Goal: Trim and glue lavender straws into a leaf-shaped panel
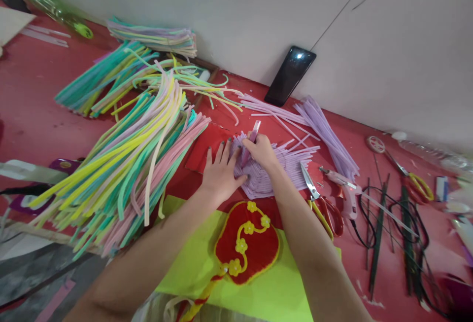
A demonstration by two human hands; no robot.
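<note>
My left hand [220, 169] lies flat with its fingers spread on a panel of lilac strips [266, 171] glued side by side, over a red card [207, 149]. My right hand [260, 149] is closed round a pink pen [251, 140], whose tip rests on the panel's far left part. Both forearms reach in from the bottom edge.
A big heap of pastel foam strips [133, 164] covers the left. Loose lilac strips [325, 129] lie at the right. Scissors [321, 203], a glue gun [345, 189], wires, a phone [290, 75] against the wall, a red fan-shaped ornament [246, 243] on green paper [273, 292].
</note>
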